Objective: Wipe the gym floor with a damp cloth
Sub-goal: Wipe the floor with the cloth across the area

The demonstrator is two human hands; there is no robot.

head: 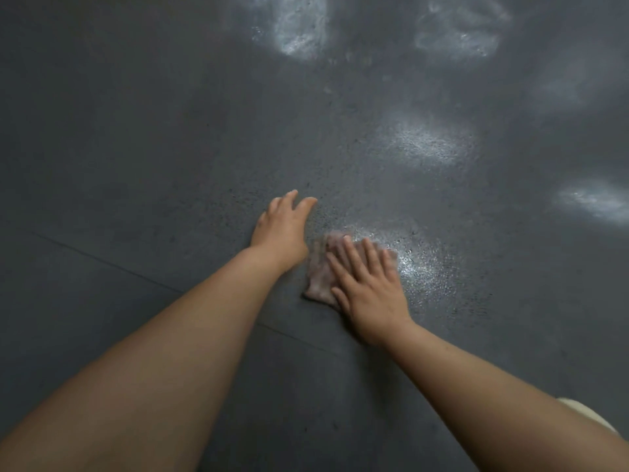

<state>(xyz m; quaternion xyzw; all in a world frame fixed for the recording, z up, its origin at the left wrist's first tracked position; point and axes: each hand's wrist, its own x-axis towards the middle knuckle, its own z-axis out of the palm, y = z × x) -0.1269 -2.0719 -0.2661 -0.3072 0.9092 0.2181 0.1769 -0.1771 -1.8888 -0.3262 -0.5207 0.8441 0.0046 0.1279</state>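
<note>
Dark speckled gym floor (136, 131) fills the view. On it the right hand (369, 287) presses flat, fingers straight and spread, on a pinkish damp cloth (320, 267). Just left of the cloth, the left hand (280, 229) rests open on the floor. Shiny wet patches (429, 144) lie beyond the cloth.

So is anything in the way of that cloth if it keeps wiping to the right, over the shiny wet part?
Nothing visible. The right hand presses flat on the cloth, and the floor to its right shows only wet sheen. The left hand rests on the floor on the cloth's other side.
</note>
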